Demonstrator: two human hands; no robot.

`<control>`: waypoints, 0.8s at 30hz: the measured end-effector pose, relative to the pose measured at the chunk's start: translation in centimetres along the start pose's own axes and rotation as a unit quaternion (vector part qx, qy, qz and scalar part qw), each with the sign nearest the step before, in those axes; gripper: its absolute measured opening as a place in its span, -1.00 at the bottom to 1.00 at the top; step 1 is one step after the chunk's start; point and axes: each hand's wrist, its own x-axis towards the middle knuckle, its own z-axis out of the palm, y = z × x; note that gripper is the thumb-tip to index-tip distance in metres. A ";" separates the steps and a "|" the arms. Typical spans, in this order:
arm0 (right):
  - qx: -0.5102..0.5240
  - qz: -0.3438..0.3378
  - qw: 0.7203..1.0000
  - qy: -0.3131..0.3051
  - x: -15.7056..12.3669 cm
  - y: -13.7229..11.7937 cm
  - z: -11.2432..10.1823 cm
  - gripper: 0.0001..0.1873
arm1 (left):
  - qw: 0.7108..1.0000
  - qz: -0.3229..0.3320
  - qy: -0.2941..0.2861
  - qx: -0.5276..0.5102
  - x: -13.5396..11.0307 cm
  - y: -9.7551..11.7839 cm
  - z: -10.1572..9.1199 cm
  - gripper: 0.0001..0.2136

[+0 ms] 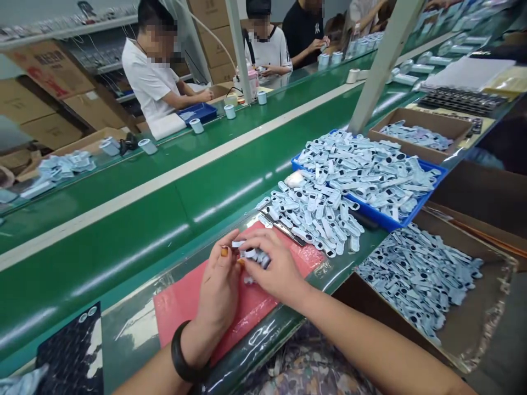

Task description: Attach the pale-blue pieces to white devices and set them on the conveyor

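Observation:
Above the red mat (177,299), my left hand (218,288) is pinched on a small light-blue plastic part (237,243); a yellowish cover is on one finger. Close beside it, almost touching, my right hand (275,266) curls round several small pale-blue plastic parts (262,258). The fingers partly hide these, so their exact shape is unclear. Just beyond the right hand, a heap of elongated light-blue plastic parts (319,211), some with dark ovals, lies on the bench and reaches the mat's far corner.
A blue tray (385,220) heaped with similar parts stands behind the heap. To the right is a cardboard box (494,323) of more parts. A green conveyor (135,219) runs across ahead, with a slanted post (379,71) beside it. Several people work on the far side.

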 end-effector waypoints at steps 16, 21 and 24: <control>-0.142 0.037 0.989 0.005 -1.9 -0.8 -5.0 -0.65 | 0.943 0.147 -0.110 0.279 1.0 -0.7 -3.3 -0.83; -0.253 -0.003 0.966 -0.057 -3.5 -1.0 -6.0 -0.65 | 0.924 0.156 -0.155 0.313 1.4 -0.3 -3.5 -0.83; -0.331 -0.023 0.937 -0.107 -4.0 -1.0 -5.7 -0.62 | 0.862 0.204 -0.230 0.403 1.7 0.3 -3.8 -0.74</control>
